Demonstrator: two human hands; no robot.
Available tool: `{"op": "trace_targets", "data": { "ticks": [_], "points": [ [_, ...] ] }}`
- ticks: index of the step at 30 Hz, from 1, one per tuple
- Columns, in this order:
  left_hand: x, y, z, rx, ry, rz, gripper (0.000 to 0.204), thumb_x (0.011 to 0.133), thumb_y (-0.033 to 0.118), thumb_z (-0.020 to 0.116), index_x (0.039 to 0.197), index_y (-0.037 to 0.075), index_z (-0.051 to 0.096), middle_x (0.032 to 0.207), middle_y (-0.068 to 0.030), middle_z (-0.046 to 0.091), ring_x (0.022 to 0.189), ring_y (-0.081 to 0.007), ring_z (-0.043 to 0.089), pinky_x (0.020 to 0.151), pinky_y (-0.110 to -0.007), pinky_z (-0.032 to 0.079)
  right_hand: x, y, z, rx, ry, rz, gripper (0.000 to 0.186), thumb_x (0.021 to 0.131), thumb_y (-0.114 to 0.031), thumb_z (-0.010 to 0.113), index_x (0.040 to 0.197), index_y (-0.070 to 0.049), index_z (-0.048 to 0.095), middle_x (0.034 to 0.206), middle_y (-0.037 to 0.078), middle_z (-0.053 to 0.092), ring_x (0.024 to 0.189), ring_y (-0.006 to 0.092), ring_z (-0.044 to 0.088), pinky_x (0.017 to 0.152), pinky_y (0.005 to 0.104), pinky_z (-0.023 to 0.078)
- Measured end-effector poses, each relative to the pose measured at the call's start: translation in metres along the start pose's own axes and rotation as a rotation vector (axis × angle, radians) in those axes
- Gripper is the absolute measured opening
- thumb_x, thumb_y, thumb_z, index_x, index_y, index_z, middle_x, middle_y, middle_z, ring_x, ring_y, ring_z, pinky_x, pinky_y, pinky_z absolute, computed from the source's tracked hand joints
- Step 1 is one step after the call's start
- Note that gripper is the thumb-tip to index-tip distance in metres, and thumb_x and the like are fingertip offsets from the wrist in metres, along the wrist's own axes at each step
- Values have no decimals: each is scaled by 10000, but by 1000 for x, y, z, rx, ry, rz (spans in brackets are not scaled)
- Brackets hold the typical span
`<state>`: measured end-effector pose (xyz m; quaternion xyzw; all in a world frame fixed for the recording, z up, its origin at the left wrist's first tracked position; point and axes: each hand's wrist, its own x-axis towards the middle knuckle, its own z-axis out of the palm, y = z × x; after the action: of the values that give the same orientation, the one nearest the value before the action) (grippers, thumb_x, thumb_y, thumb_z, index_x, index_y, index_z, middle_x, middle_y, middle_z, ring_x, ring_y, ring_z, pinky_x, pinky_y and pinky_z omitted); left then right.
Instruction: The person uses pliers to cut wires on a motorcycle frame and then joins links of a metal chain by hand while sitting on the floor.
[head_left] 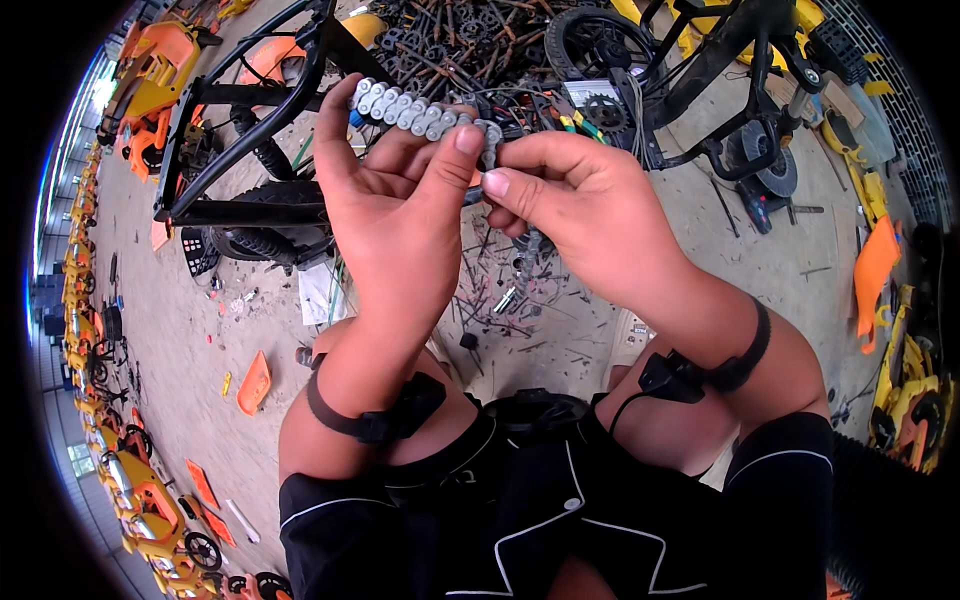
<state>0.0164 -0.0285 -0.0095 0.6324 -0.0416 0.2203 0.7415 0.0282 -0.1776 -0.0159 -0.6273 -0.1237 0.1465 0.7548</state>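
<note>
A grey roller chain (408, 110) lies folded in side-by-side rows across the fingers of my left hand (400, 210), whose thumb presses on its right part. One end of the chain bends down toward my right hand (585, 200). There my right thumb and forefinger pinch the chain's end; the exact spot between the fingertips is partly hidden. Below the hands, a shiny metal cylinder, perhaps a socket (506, 298), shows near a dark greyish length that I cannot make out clearly.
Black tubular vehicle frames stand at the left (250, 212) and the right (715, 70). A heap of rusty chains and sprockets (460, 45) lies ahead. Small metal bits are scattered on the concrete floor (470, 370). Orange panels (255, 383) and rows of yellow vehicles (140, 490) line the left.
</note>
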Motion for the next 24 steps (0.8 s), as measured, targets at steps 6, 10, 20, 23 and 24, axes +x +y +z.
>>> {"op": "trace_targets", "data": {
  "ticks": [6,10,20,23,24],
  "points": [
    [-1,-4,1,13,-50,25,766,877,-83,699,1467,22,222,883,-107,650,802,-126,645,713,-237,526,0,-5,-5,-391,56,-107,218,913,-135,697,1041,41,675,894,115,677,744,172,648,658,311,512],
    [-2,-2,-1,58,-48,37,767,869,-89,706,1464,26,235,886,-105,651,810,-127,644,725,-236,524,-3,-4,-4,-735,84,-462,171,876,-93,675,993,30,651,886,145,621,801,292,629,697,380,511],
    [-1,2,-7,50,-85,-77,752,884,-57,706,1466,-12,233,897,-115,650,831,-124,646,713,-223,512,4,-5,-21,-1229,80,-884,101,825,-73,669,894,-30,610,837,105,593,795,309,626,668,380,525],
    [-1,5,-9,38,-91,-109,760,890,-48,703,1475,-17,217,937,-134,658,863,-140,661,744,-239,535,5,-9,-18,-1128,107,-873,140,833,-111,698,916,-41,610,819,98,620,770,308,643,631,381,528],
    [-1,5,-9,27,-93,-117,765,892,-46,702,1478,-18,211,954,-142,661,877,-147,667,758,-247,545,5,-9,-17,-1120,123,-848,153,837,-127,707,921,-44,611,813,100,626,762,310,646,627,386,528]
  ]
}}
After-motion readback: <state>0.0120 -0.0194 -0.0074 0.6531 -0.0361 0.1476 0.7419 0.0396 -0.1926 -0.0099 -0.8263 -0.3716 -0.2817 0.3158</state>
